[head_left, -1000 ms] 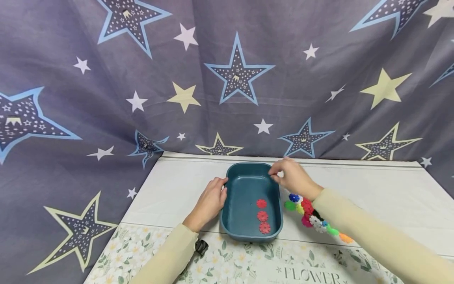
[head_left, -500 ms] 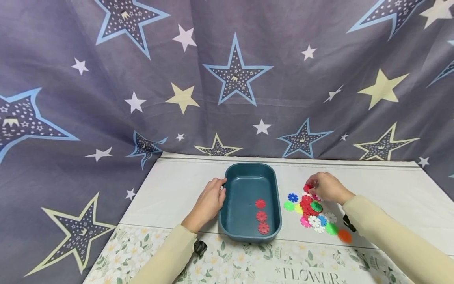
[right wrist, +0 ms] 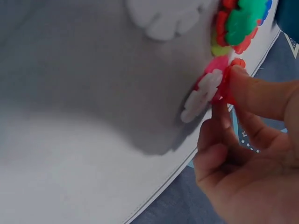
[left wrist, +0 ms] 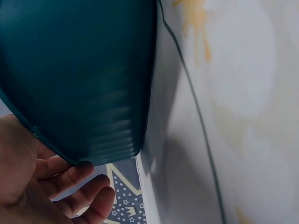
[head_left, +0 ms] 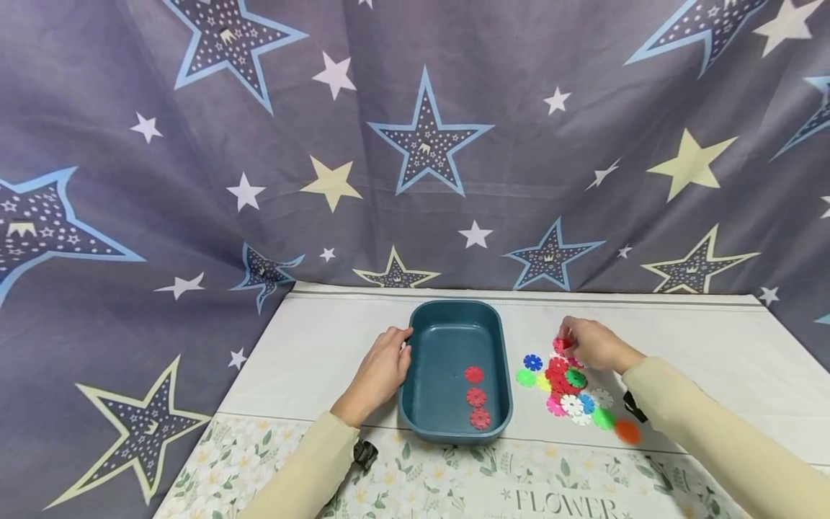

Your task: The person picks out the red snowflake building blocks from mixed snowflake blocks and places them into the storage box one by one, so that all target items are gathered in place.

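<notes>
My left hand [head_left: 381,373], fingers relaxed, touches the teal tub [head_left: 436,393] while my right hand [head_left: 595,344] pinches a red snowflake disc [head_left: 560,346], whose toothed shape could snag and drag neighbouring discs [right wrist: 202,96].

"Dressed in what?"
"In long sleeves [head_left: 720,432], plain cream along the whole visible length."
"And at the cuffs [head_left: 344,425]?"
"Fitted with small black attachments [head_left: 365,455], one beneath each, too small to make out closely."
"On the hands [head_left: 377,373]?"
"Bare."
</notes>
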{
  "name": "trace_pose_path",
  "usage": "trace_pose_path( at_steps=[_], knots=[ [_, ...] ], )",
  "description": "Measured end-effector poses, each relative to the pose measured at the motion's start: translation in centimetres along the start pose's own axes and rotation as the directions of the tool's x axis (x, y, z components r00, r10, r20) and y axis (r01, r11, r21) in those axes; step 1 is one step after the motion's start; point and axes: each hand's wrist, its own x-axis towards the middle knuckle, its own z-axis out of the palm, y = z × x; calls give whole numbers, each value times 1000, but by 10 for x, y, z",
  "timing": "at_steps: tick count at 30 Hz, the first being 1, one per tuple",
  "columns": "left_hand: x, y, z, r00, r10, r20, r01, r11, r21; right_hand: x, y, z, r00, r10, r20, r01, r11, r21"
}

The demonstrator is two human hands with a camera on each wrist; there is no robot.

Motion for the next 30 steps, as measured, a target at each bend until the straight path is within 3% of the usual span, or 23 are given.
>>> trace_pose_path(
  at_steps=[5,9,14,20,30],
  knots=[
    [-2,-1,0,1000,1,0,-1,1000,-1,0,-12,-4,990,-105,-90,108,994,34],
    [-2,-1,0,1000,-1,-3,1,1000,-5,0,-31,-13,954,-247,-168,260,964,62],
    [-1,-1,0,1000,0,-1,0,1000,-2,0,-56,-23,914,-347,-212,374,922,104],
    [0,-1,1,1000,0,4,0,1000,-2,4,-81,-18,893,-410,-186,437,889,138],
    [1,0,0,1000,-5,6,5,1000,-1,33,-118,14,856,-498,-134,499,866,-32]
  ],
)
